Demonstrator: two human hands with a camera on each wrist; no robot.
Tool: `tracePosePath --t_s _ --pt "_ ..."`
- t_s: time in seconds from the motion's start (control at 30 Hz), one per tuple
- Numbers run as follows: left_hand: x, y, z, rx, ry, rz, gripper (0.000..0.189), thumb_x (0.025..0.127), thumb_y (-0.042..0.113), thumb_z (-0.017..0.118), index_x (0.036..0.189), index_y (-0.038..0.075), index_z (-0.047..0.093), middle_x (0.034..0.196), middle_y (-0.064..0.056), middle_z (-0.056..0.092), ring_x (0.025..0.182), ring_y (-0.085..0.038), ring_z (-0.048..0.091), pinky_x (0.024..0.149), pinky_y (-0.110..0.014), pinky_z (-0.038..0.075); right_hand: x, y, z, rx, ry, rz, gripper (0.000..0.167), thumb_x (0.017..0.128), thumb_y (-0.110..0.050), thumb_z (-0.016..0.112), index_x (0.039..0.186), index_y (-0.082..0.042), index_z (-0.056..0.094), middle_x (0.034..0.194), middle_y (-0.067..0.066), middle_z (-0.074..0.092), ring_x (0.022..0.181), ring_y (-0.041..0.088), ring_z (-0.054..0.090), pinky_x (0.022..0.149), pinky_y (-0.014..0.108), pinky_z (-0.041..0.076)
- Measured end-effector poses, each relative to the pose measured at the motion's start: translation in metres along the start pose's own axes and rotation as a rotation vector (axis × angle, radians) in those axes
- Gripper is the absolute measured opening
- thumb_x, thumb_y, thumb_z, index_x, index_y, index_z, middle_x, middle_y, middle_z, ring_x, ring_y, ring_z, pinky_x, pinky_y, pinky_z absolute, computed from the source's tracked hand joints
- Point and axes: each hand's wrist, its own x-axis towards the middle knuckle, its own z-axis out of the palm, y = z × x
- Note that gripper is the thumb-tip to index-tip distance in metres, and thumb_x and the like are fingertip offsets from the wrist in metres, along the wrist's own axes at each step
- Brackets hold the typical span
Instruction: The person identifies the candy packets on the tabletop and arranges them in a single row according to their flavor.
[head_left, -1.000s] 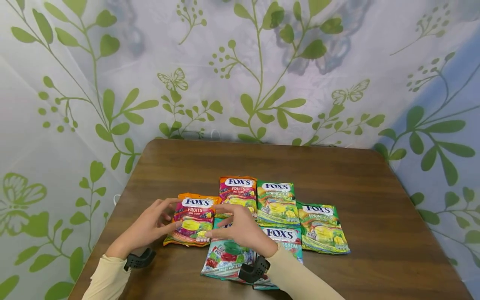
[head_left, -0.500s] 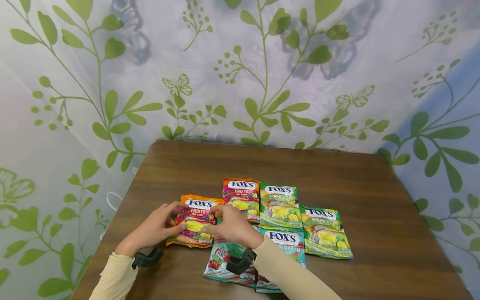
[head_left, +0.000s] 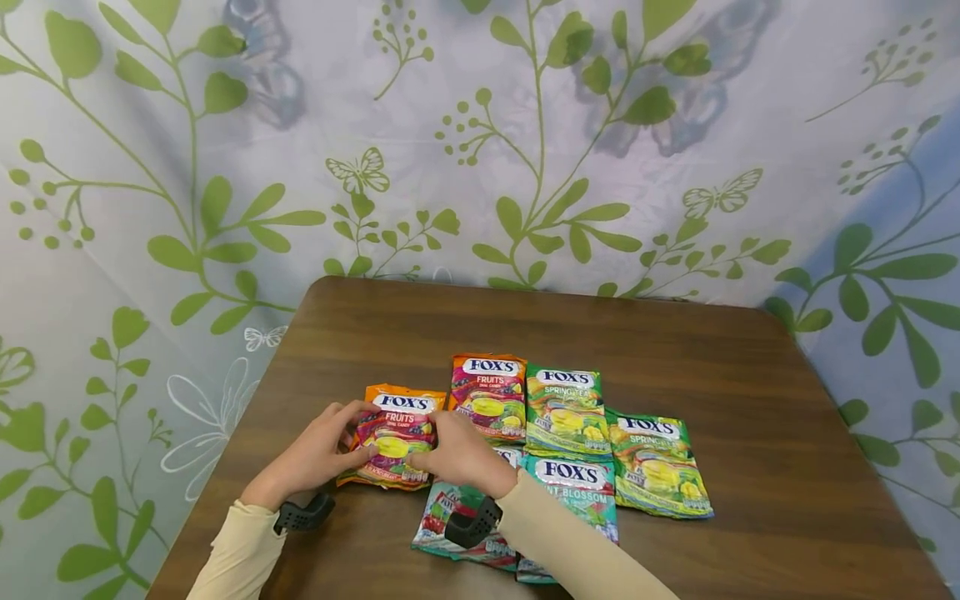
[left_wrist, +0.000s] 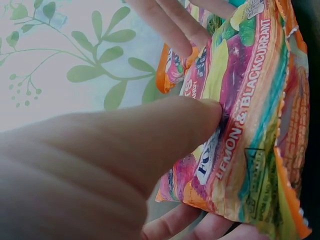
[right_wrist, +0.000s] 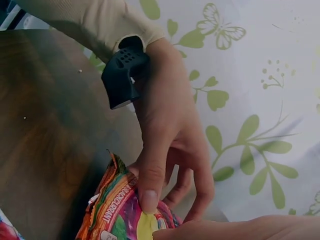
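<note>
A purple and orange bag of Fox's Fruits candy [head_left: 401, 421] is at the left of a group of candy bags in the head view. My left hand [head_left: 318, 446] grips its left side, thumb on the printed face and fingers around the edge in the left wrist view. From the right, my right hand [head_left: 465, 450] holds the same bag [right_wrist: 117, 212], its thumb [right_wrist: 150, 192] pressing the front and its other fingers curled at the far edge. The right hand and forearm partly cover a teal candy bag [head_left: 442, 525] and a teal Mint Blossom candy bag [head_left: 581, 496].
Behind the right hand lies another Fruits candy bag [head_left: 489, 396], beside a green Spring Tea candy bag [head_left: 566, 412]. A second Spring Tea bag [head_left: 660, 467] lies slightly tilted farther right. The brown wooden table [head_left: 780, 467] meets a leaf-patterned cloth [head_left: 450, 167] at its back.
The spread fingers of both hands have closed in on the Fruits candy bag, the right hand coming further onto its right side. The bag has stayed nearly in place; the head view shifted slightly.
</note>
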Motion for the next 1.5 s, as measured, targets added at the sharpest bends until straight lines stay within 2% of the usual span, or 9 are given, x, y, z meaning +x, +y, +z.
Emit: tracePosePath --t_s 0.2,0.4,0.6,0.77,0.97,1.1,1.23,1.43,1.5 --pt "0.0 -0.001 -0.001 -0.009 0.018 -0.011 0.059 0.097 0.028 0.087 0.145 0.006 0.061 0.115 -0.013 0.055 0.088 -0.019 0.055 0.073 -0.029 0.055 0.004 -0.005 0.004 -0.033 0.019 -0.019 0.074 0.093 -0.023 0.087 0.151 0.009 0.056 0.142 0.024 0.059 0.128 0.038 0.055 0.112 0.058 0.049" --pt "-0.003 -0.002 -0.002 -0.022 0.028 -0.014 0.06 0.096 0.026 0.088 0.144 0.005 0.061 0.115 -0.012 0.056 0.089 -0.02 0.056 0.071 -0.027 0.054 0.006 -0.005 0.013 -0.027 0.059 -0.021 0.077 0.091 -0.02 0.09 0.152 0.008 0.053 0.14 0.023 0.054 0.126 0.037 0.052 0.112 0.058 0.048" --pt "-0.004 -0.002 -0.001 -0.029 0.046 -0.024 0.06 0.095 0.024 0.09 0.144 0.004 0.061 0.117 -0.014 0.057 0.089 -0.021 0.056 0.068 -0.026 0.053 0.009 -0.004 0.02 -0.01 0.123 -0.055 0.081 0.089 -0.017 0.091 0.154 0.009 0.051 0.136 0.021 0.053 0.124 0.035 0.052 0.112 0.057 0.048" --pt "-0.005 -0.003 -0.001 -0.043 0.06 -0.012 0.061 0.094 0.023 0.09 0.144 0.003 0.061 0.119 -0.015 0.058 0.088 -0.019 0.057 0.066 -0.026 0.054 0.012 0.002 0.023 -0.011 0.174 -0.089 0.077 0.09 -0.013 0.089 0.155 0.006 0.052 0.133 0.018 0.054 0.121 0.032 0.052 0.109 0.059 0.049" --pt "-0.004 -0.003 -0.001 -0.054 0.081 -0.011 0.063 0.093 0.022 0.091 0.145 0.001 0.061 0.118 -0.013 0.057 0.085 -0.018 0.057 0.064 -0.026 0.054 0.016 0.006 0.023 0.021 0.192 -0.116 0.08 0.089 -0.01 0.091 0.157 0.005 0.051 0.13 0.017 0.054 0.117 0.032 0.052 0.106 0.057 0.051" --pt "-0.002 -0.003 -0.004 -0.038 0.102 -0.012 0.064 0.092 0.021 0.092 0.145 0.001 0.061 0.117 -0.013 0.057 0.083 -0.017 0.056 0.063 -0.025 0.054 0.031 0.022 0.03 0.037 0.236 -0.179 0.08 0.087 -0.013 0.093 0.155 0.003 0.054 0.122 0.012 0.054 0.107 0.027 0.052 0.094 0.046 0.055" --pt "0.003 -0.005 -0.011 -0.004 0.123 0.018 0.065 0.092 0.019 0.092 0.145 -0.001 0.061 0.116 -0.014 0.057 0.083 -0.017 0.056 0.063 -0.026 0.054 0.05 0.037 0.035 0.055 0.268 -0.239 0.08 0.086 -0.016 0.093 0.155 0.001 0.054 0.116 0.007 0.052 0.096 0.02 0.05 0.077 0.033 0.052" --pt "0.019 -0.011 -0.028 0.051 0.141 0.048 0.063 0.092 0.015 0.092 0.144 -0.003 0.061 0.117 -0.016 0.057 0.088 -0.022 0.057 0.065 -0.028 0.053 0.049 0.009 0.017 0.132 0.23 -0.225 0.076 0.091 -0.007 0.09 0.156 0.004 0.052 0.122 0.015 0.054 0.093 0.025 0.059 0.079 0.033 0.056" --pt "0.026 -0.014 -0.034 0.073 0.147 0.054 0.063 0.092 0.014 0.091 0.145 -0.003 0.061 0.117 -0.017 0.056 0.092 -0.025 0.058 0.068 -0.03 0.052 0.056 0.005 0.015 0.134 0.229 -0.216 0.076 0.092 -0.006 0.089 0.158 0.004 0.051 0.126 0.018 0.054 0.096 0.028 0.06 0.081 0.034 0.056"
